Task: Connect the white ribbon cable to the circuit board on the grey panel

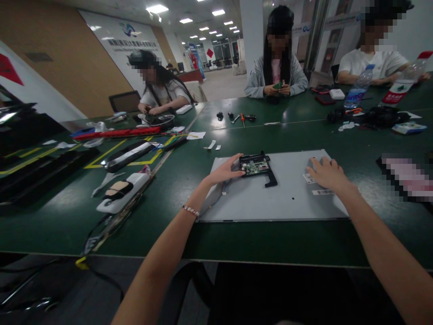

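Note:
A flat light-grey panel, like the back of a display, lies on the table before me. On its upper part rests a green circuit board in a black plastic frame, with an arm of the frame jutting down at the right. My left hand grips the left end of the framed board between thumb and fingers. Fingers spread, my right hand lies on the panel's right side, partly over a white label. A second label shows below it.
On the left of the green table lie a white power strip, long black parts and cables. Small screwdrivers sit farther back. Bottles and a phone-like object are at right. Three people sit across the table.

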`<state>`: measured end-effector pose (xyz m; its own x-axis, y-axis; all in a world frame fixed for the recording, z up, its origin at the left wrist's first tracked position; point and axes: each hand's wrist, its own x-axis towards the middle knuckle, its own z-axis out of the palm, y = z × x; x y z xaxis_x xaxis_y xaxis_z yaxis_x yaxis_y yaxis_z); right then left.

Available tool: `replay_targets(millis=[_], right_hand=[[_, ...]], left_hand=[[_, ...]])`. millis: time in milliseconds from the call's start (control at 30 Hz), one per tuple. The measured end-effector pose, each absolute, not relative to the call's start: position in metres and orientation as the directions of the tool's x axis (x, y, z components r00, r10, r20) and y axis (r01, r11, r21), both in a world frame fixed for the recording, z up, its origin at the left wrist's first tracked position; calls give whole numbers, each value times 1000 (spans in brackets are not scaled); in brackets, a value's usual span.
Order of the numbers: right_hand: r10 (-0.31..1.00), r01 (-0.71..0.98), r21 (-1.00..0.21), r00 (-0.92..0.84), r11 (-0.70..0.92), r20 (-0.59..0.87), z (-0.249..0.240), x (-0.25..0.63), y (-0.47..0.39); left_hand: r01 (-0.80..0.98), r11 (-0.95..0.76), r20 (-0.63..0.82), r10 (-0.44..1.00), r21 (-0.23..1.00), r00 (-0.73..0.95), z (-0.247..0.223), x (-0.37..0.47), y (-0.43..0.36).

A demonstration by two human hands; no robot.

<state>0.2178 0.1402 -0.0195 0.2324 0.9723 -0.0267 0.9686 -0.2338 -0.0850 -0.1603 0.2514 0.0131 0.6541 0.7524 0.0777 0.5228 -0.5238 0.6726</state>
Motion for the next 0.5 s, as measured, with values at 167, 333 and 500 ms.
replay_targets(millis=[167,333,500], right_hand=[[976,971,-103,218,-216,6,-22,219,139],[974,968,-116,226,-222,22,-26,220,140],[975,969,-108,224,-222,1,-22,219,139]], left_hand=[[536,-528,59,746,658,663,21,-155,243],[513,-585,55,690,628,721,23,-144,232],[485,-632,78,653,605,753,24,-136,225]])
